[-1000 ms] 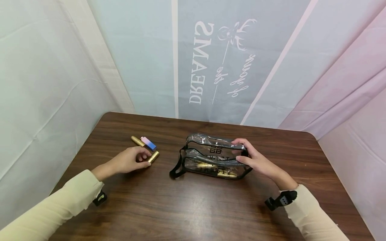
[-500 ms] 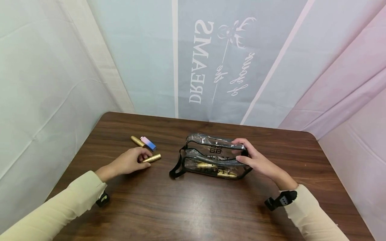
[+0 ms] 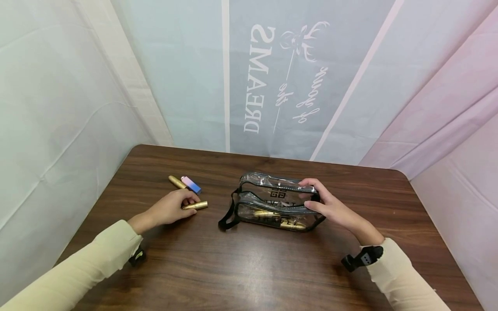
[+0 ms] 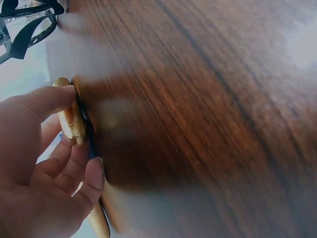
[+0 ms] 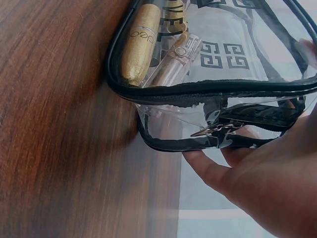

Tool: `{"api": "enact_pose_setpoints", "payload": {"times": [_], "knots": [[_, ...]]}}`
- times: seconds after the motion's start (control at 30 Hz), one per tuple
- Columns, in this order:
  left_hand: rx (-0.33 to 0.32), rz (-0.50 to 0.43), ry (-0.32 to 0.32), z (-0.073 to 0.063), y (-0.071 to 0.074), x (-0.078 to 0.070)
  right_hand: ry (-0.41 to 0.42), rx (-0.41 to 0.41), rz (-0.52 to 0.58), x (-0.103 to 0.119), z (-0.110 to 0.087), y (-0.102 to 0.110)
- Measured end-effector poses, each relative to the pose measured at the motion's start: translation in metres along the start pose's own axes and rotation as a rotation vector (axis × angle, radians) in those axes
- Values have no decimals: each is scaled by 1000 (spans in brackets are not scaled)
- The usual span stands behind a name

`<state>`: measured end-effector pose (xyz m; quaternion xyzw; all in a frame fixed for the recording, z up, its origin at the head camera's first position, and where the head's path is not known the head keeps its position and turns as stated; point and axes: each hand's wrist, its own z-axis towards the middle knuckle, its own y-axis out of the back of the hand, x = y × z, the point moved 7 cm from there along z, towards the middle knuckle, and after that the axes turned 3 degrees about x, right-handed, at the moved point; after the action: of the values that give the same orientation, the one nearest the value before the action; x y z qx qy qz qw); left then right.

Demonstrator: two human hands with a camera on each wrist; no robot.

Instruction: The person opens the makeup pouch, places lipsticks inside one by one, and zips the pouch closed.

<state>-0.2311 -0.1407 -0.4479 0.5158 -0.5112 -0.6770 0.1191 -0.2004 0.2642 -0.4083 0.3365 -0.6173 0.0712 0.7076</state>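
Note:
On the brown table (image 3: 249,268), my left hand (image 3: 188,204) pinches a gold tube (image 3: 196,205) between thumb and fingers; the tube lies flat on the wood. In the left wrist view the thumb (image 4: 44,99) sits on that gold tube (image 4: 71,119). My right hand (image 3: 311,195) grips the right end of a clear black-trimmed pouch (image 3: 272,199). The right wrist view shows the fingers (image 5: 208,171) curled under the pouch's end (image 5: 198,114), beside the zipper pull (image 5: 213,130). Inside lie a gold tube (image 5: 138,44) and a clear tube (image 5: 171,62).
A second gold tube (image 3: 177,182) and a pink-and-blue stick (image 3: 191,184) lie just behind my left hand. The pouch's black strap (image 3: 227,218) hangs off its left end. Fabric sheets (image 3: 78,108) wall in the table on three sides.
The gold tube under my left fingers has turned from slanted to nearly level and shifted slightly right. The right hand and the pouch have stayed put.

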Motion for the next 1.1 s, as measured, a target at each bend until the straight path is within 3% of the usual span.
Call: {"api": "enact_pose_setpoints", "payload": {"times": [0.3,0.6,0.87,1.1], "knots": [[14,-13,-9,5,-2,-5,-16,6,15,2,1,0],[5,-28,-60,9,-6,-11,-13,2,16,3,3,2],[-25,-43,-112,13,-3,-20,-25,3,15,3,3,3],[-15,-85,-125,14,1,-27,-32,5,21,1,4,3]]}}
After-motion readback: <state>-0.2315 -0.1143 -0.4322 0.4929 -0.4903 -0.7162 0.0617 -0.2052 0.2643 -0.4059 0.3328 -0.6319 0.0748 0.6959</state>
